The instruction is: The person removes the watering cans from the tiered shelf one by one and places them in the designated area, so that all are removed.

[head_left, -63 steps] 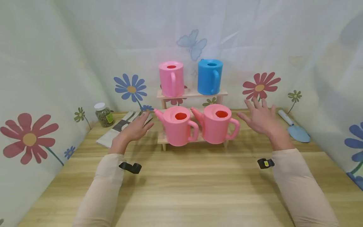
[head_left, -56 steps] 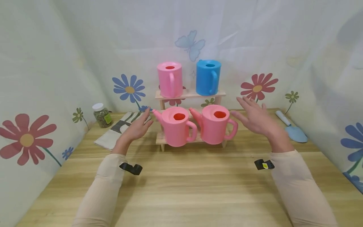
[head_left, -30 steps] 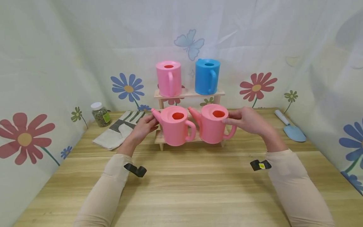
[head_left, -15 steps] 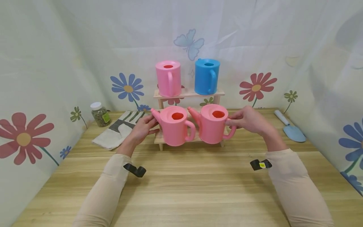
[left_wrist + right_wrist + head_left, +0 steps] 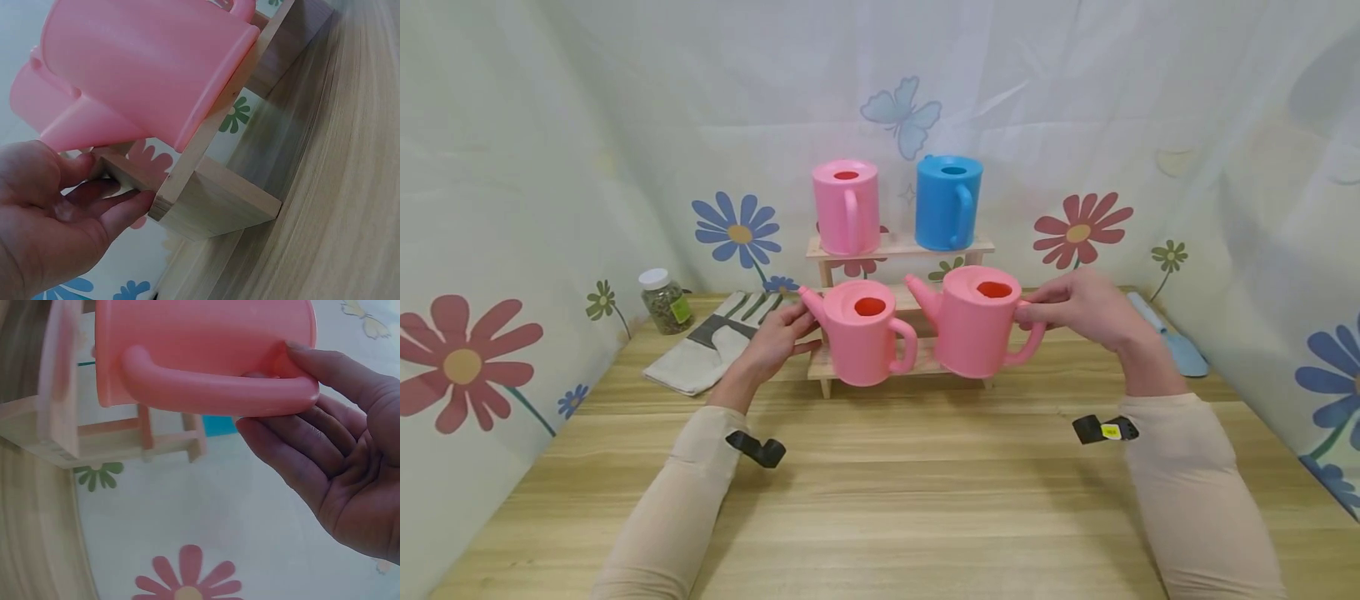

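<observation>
My right hand [image 5: 1086, 308] grips the handle of a pink watering can [image 5: 973, 329], its fingers curled round the upper part and its thumb near the body. This can is raised a little off the lower step of a wooden tiered stand [image 5: 898, 246], slightly tilted, spout to the left. A second pink watering can [image 5: 861, 342] stands upright on that lower step. Beneath its spout, my left hand [image 5: 772, 340] holds the stand's left end; the left wrist view shows the fingertips [image 5: 144, 201] at the step's end.
On the upper step stand a pink watering can [image 5: 846, 208] and a blue watering can [image 5: 949, 204]. Gardening gloves [image 5: 692, 358] and a jar [image 5: 666, 304] lie left on the wooden table [image 5: 917, 500]. A trowel [image 5: 1186, 354] lies on the right, partly behind my right hand.
Both hands have come in from the sides; the left took hold of the stand, the right took the right-hand lower can's handle. That can has since risen and moved right.
</observation>
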A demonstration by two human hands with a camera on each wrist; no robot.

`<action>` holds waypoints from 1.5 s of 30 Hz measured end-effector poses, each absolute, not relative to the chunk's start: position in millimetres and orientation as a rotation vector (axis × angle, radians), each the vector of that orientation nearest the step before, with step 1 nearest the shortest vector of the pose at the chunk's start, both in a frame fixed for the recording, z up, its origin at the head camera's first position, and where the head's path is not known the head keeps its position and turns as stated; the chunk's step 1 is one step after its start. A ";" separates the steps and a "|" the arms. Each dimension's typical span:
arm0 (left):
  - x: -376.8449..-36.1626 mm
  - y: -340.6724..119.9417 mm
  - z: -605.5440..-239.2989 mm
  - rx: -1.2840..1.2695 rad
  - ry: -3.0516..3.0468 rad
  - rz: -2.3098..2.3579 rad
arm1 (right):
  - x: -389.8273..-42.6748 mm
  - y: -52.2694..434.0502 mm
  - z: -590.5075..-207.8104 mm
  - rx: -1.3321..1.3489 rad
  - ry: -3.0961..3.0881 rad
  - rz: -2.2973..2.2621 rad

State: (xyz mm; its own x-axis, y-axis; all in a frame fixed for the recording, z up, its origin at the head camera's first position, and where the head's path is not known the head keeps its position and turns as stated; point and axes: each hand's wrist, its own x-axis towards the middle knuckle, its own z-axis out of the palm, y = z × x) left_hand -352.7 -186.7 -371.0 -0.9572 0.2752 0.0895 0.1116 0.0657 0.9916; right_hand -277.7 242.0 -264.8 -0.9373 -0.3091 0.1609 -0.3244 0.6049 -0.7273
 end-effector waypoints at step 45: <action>-343.5 -185.9 -358.0 0.429 2.156 2.004 | -349.6 269.5 -328.7 -0.116 -2.612 1.196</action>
State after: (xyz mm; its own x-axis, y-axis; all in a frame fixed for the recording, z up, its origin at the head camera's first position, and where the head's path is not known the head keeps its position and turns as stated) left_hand -343.5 -185.9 -358.0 -0.9448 0.3194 0.0728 0.0959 0.0571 0.9938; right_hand -349.6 269.5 -328.7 -0.9615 0.1817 0.2060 -0.0372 0.6569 -0.7531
